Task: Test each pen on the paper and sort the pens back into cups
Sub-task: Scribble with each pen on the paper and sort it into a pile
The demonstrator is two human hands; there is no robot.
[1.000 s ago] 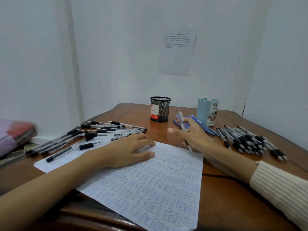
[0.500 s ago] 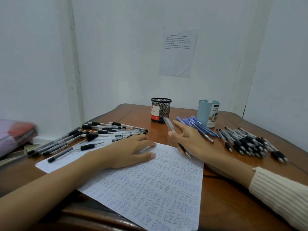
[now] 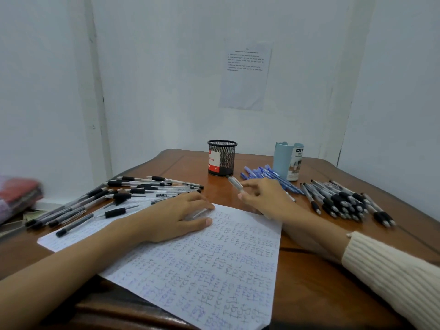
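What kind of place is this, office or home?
Likely a makeshift work desk in a room corner: a wooden table against bare white walls, a printed sheet on one, a mesh cup and blue cup among piles of pens.
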